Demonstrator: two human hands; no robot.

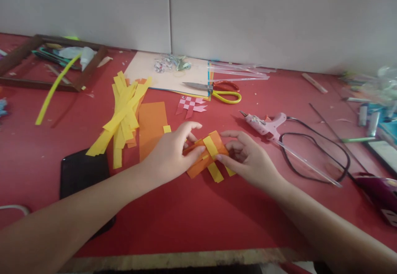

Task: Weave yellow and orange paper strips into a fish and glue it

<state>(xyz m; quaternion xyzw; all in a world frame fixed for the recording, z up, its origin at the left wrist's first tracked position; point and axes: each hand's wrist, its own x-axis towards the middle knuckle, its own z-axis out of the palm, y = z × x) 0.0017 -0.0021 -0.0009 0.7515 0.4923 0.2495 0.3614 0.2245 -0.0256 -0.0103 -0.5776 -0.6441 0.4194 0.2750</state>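
Between my two hands is a small weave of orange and yellow paper strips (211,146), tilted just above the red table. My left hand (175,150) pinches its left side between thumb and fingers. On the opposite side, my right hand (248,156) grips the orange strips with thumb and fingertips. Yellow strip ends hang out toward me. Left of my hands lies an orange paper sheet (151,121), partly covered by my left wrist. A pile of yellow paper strips (124,113) rests beside it. Beyond my hands is a woven pink and red paper fish (190,105).
Scissors (225,91) with red and yellow handles lie partly on a cream board (145,67). At right sit a pink glue gun (268,126) and its looped black cord (287,158). A wooden frame (40,84) holds tools at far left. A black phone-like slab (83,170) lies under my left forearm.
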